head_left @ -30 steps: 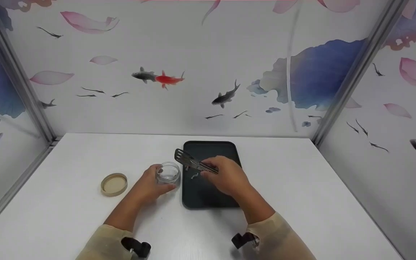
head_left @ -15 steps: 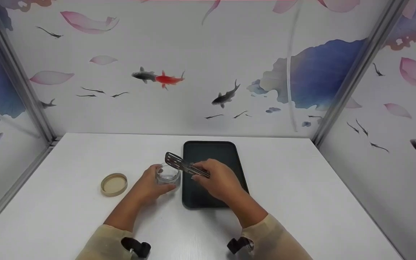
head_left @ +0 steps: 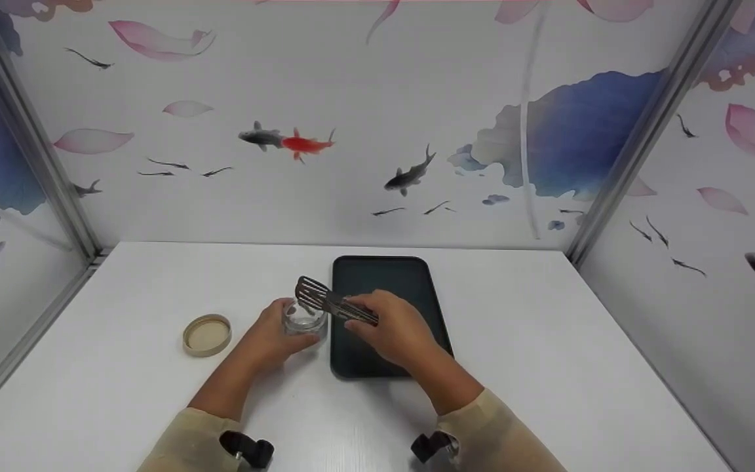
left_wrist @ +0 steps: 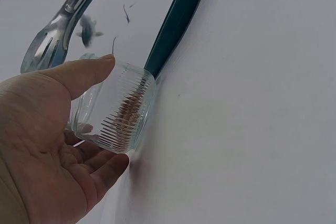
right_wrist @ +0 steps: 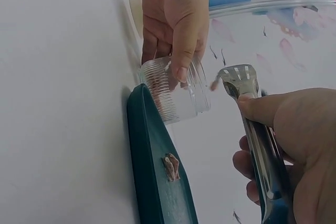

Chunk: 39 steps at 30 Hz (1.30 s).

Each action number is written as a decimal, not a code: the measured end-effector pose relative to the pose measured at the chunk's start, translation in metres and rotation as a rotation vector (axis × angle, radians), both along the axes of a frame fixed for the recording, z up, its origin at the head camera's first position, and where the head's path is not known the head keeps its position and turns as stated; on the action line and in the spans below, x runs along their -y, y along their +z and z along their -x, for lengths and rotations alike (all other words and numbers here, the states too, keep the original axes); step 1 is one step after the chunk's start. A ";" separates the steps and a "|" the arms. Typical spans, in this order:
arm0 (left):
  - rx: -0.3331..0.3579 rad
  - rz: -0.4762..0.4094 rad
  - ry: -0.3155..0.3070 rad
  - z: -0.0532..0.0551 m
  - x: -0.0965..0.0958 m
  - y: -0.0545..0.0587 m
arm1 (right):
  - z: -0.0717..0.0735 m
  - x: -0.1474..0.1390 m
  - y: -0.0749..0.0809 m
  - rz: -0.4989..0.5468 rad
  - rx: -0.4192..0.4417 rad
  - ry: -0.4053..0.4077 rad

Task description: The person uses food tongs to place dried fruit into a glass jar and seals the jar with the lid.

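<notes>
My left hand (head_left: 271, 337) grips a clear glass jar (head_left: 305, 324) by its sides on the white table, left of the dark tray (head_left: 371, 364). In the left wrist view its ribbed base (left_wrist: 118, 137) shows something brownish through the glass; whether this lies inside is unclear. Slotted metal tongs (head_left: 333, 303) are held in my right hand (head_left: 396, 328), their tips above the jar's mouth. A small brownish piece (right_wrist: 214, 84) shows at the tongs' tips in the right wrist view. Another wrinkled, pale-brown piece (right_wrist: 171, 167) lies on the tray.
A round tan lid (head_left: 207, 335) lies on the table (head_left: 259, 406) left of my left hand. Panels printed with fish and petals (head_left: 351, 78) enclose the back and sides, with metal posts (head_left: 653, 131) at the corners.
My right hand has moved left with the tongs, from over the tray to above the jar's mouth. During the last half second it shifts only slightly. The left hand and jar stay put.
</notes>
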<state>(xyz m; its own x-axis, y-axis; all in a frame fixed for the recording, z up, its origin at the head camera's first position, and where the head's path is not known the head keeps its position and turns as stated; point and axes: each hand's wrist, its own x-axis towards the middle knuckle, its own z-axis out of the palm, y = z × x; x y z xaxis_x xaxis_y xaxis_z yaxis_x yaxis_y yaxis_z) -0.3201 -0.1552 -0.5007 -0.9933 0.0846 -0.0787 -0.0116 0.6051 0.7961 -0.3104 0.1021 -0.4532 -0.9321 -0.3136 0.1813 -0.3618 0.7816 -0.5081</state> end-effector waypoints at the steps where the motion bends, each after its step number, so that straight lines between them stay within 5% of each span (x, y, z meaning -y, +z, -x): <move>1: 0.000 0.001 0.000 0.000 0.000 0.000 | 0.000 0.000 0.000 0.000 0.002 0.001; 28: 0.005 0.006 -0.007 -0.001 0.000 0.001 | 0.018 -0.027 0.004 -0.016 0.030 -0.102; 39: -0.007 -0.001 -0.011 -0.002 0.000 0.000 | 0.031 -0.053 0.000 -0.012 0.127 -0.107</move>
